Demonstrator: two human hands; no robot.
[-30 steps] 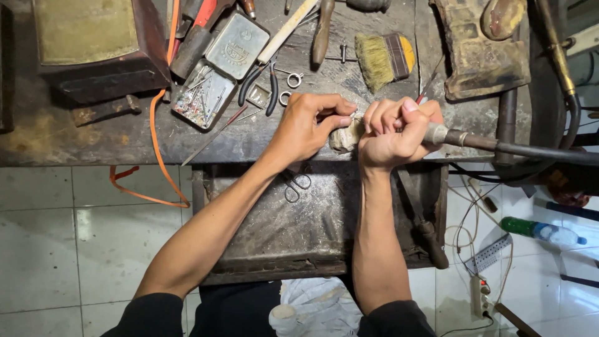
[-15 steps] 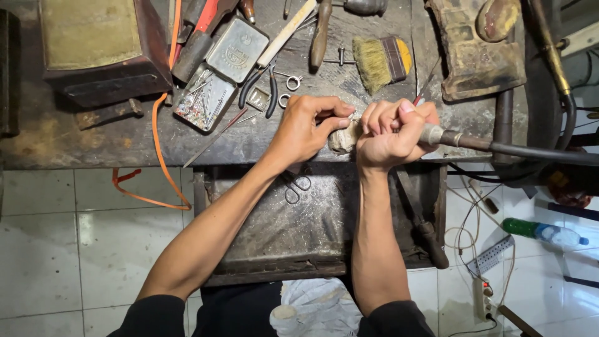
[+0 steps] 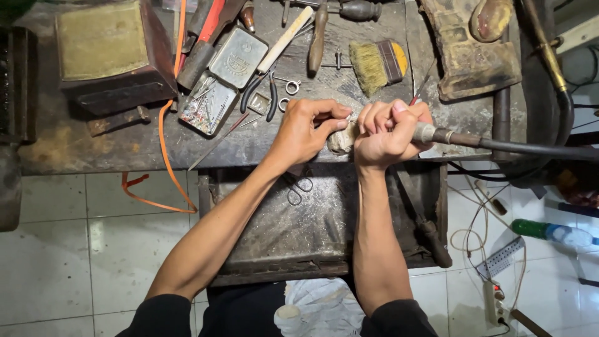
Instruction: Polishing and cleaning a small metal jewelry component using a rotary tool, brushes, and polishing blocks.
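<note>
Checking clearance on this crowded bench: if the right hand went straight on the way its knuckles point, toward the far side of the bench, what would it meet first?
Probably the flat brush with yellow bristles, lying just beyond the right hand on the dark worn workbench. Depth is unclear; the thin red-tipped rod lies close alongside.

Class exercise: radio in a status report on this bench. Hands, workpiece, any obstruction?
Left hand pinching a small pale piece at bench edge. Right hand gripping a flex-shaft handpiece, tip hidden by fingers. Pliers, brush nearby, nothing blocking.
</note>
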